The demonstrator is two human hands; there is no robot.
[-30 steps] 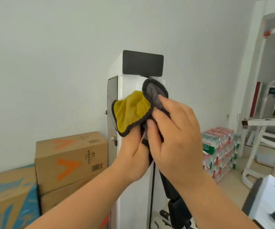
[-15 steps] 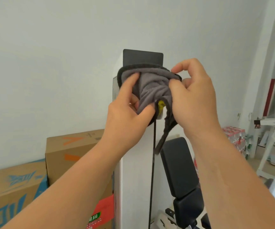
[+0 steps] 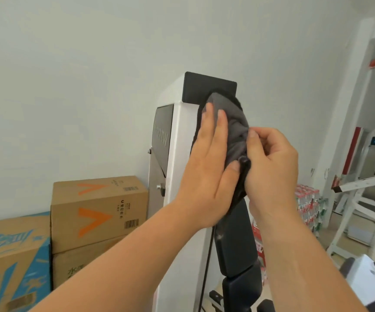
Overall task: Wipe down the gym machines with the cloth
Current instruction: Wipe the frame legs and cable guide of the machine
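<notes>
**Task item.** Grey cloth (image 3: 229,131), dark-edged and bunched, held up against the front top of the white gym machine column (image 3: 182,154), just under its black top plate (image 3: 206,90).

**Hands.** Left hand (image 3: 206,167): fingers straight and flat on the cloth, thumb lying along its lower edge. Right hand (image 3: 272,167): fingers curled, pinching the cloth's right-hand fold.

**Machine parts.** The hands and cloth cover the column's upper front.
- Dark side panel (image 3: 161,129), with pale lettering too blurred to read and two metal bolts below it.
- Black padded backrest (image 3: 236,239), in segments, below the hands.
- Thin black cable (image 3: 206,266), running down beside the backrest.

**Surroundings, left, against the pale wall.**
- Brown carton (image 3: 98,210), with two orange V marks, barcodes and small print too small to read.
- Lower carton (image 3: 80,266), stacked under the brown carton, with green characters cut off by the forearm.
- Blue-printed carton (image 3: 13,255), nearest the camera. It has large brush-style characters that cannot be made out.

**Surroundings, right.**
- Stacked shrink-wrapped bottle packs (image 3: 307,206), with red and green labels, the text illegible.
- White-framed machine (image 3: 362,199), near the doorway beyond the packs.
- A white object blurred at the lower right corner.
</notes>
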